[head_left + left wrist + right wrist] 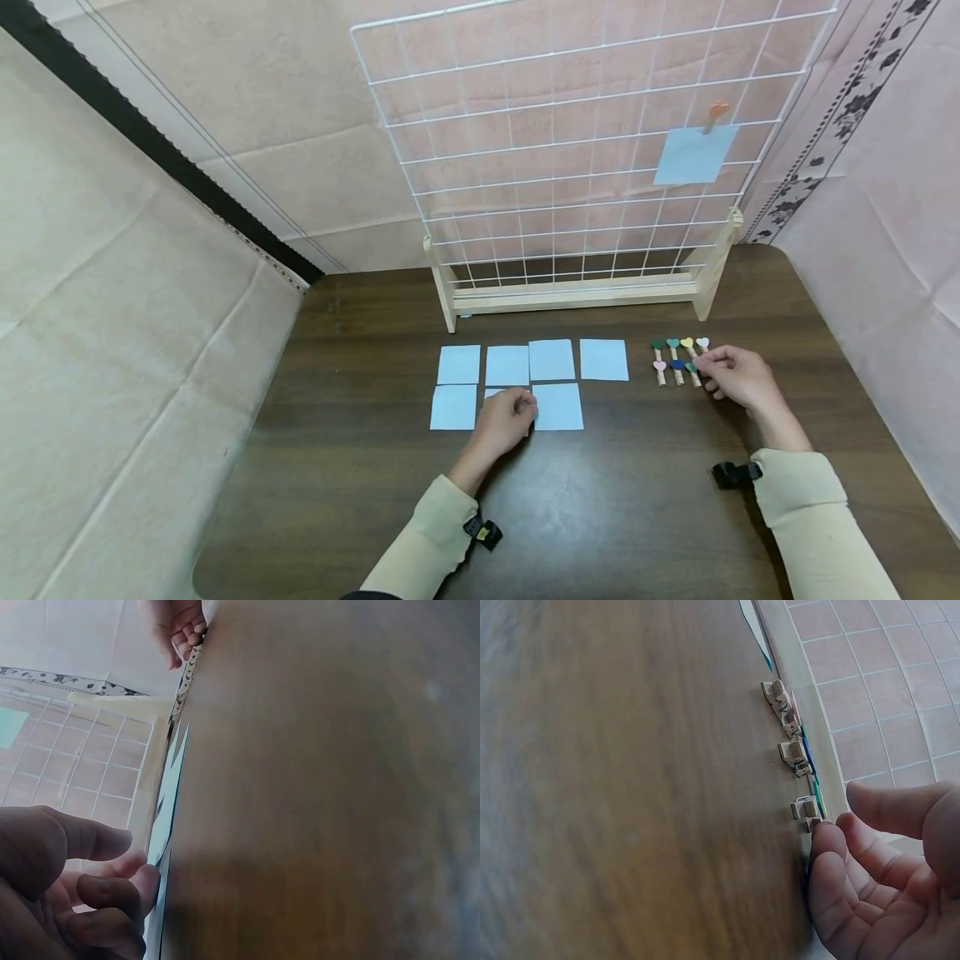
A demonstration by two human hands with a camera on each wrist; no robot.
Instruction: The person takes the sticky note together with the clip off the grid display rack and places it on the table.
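Several light-blue paper squares [603, 360] lie in two rows on the brown table. Over the lower row, my left hand [504, 418] partly covers one square, its fingers loosely bent. In the left wrist view, the thumb [101, 838] stands apart from the fingers, with nothing between them, and the fingertips are right at a paper square [166, 802]. Small wooden clothespins with coloured hearts [677, 365] lie in two rows to the right. My right hand [738, 379] is at their right end, fingertips beside a green-heart clothespin [806, 808], thumb and fingers apart.
Behind the papers stands a white wire grid [555, 150] on a wooden base [577, 295]. An orange clothespin [715, 115] holds a blue paper square [693, 156] high on its right side. Pale cloth walls [150, 333] border the table [337, 467].
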